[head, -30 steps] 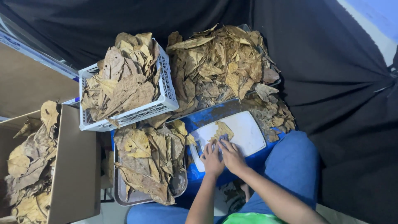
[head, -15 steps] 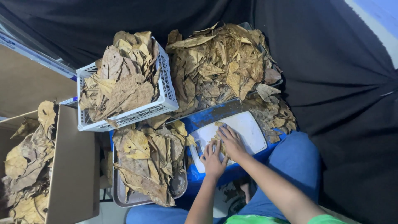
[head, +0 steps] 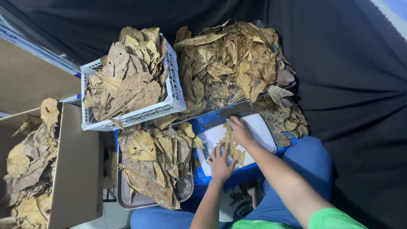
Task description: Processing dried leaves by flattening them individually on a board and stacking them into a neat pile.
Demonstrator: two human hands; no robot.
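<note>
Both hands [head: 231, 146] press flat, open, on a dry leaf [head: 232, 142] beside heaped leaf trays [head: 123, 199]

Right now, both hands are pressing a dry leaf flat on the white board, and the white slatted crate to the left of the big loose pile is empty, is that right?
Not quite. In the head view the left hand and right hand do press a dry leaf on the white board, but the white slatted crate is heaped full of dry brown leaves, beside the big loose pile.

Black cloth [head: 347, 85] underneath: leaf pile [head: 233, 63], white crate [head: 174, 99], cardboard box [head: 76, 165].
</note>
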